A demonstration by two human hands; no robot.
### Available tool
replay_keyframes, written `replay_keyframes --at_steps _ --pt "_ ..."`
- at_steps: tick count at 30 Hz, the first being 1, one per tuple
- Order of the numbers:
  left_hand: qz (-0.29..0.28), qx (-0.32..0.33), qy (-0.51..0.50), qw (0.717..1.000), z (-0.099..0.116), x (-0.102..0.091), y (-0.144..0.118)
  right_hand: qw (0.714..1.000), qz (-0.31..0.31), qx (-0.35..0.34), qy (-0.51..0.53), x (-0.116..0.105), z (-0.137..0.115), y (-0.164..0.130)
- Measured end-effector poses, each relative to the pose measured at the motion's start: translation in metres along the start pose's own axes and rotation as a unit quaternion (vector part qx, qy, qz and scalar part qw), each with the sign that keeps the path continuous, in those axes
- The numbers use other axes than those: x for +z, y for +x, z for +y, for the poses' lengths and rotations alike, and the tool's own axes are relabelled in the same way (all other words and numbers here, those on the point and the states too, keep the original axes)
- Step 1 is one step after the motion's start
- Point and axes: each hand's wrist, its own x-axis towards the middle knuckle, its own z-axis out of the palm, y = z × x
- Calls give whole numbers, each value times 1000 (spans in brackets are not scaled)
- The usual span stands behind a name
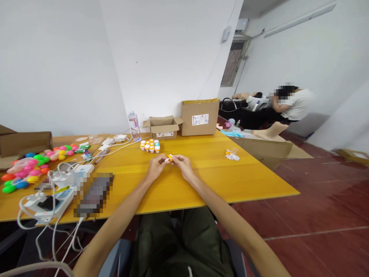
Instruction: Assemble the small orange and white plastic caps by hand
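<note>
Above the middle of the yellow tabletop, my left hand (156, 167) and my right hand (183, 165) meet with fingertips pinched on a small orange-and-white piece (170, 158). Its exact kind is too small to make out, and the fingers cover part of it. Just beyond my left hand stands a tight cluster of small white pieces with orange and blue tops (150, 146). Off to the right lies a little heap of loose white and orange parts (231, 154).
An open carton (163, 130), a closed cardboard box (200, 117) and a water bottle (134, 126) stand by the wall. Left are a phone (95, 193), a power strip with cables (65, 194) and colourful balls (31, 168). Another person (296, 104) sits far right.
</note>
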Motion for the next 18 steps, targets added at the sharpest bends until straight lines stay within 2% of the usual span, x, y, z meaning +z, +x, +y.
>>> replay_keyframes --at_steps 11,18 --pt "9 51 47 998 1 0 -1 999 26 13 32 5 -2 -3" --pt "47 56 93 993 -1 3 0 998 29 24 46 8 -4 -3"
